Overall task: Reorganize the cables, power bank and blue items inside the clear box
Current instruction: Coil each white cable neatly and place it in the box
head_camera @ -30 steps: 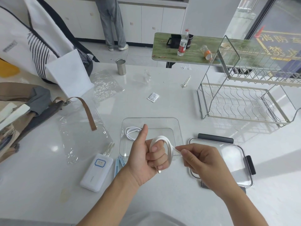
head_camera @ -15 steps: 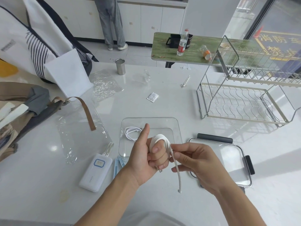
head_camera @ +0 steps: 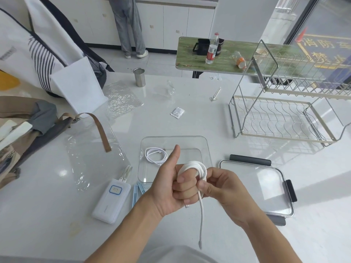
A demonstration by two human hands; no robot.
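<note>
head view. the left hand is curled into a fist with the thumb raised, and a white cable is coiled round its fingers. the right hand pinches the same cable just beside the coil, fingers bent close. the free tail hangs below both hands, its plug end low near the bottom of the view.

risks, as judged: the coil is held only by the curled fingers; if the left hand eases before the tail is tucked, the loops may spring open. the hanging tail could drag across the table or catch on the box rim when the coil is lowered.

containers: the clear box stands open on the table, just behind the hands. inside, at its left side, lies one coiled white cable; nothing else shows in it. its lid lies flat to the right, apart from the box. the power bank lies outside, left of the box, and the blue items lie between it and the box, by the box's near left corner.
</note>
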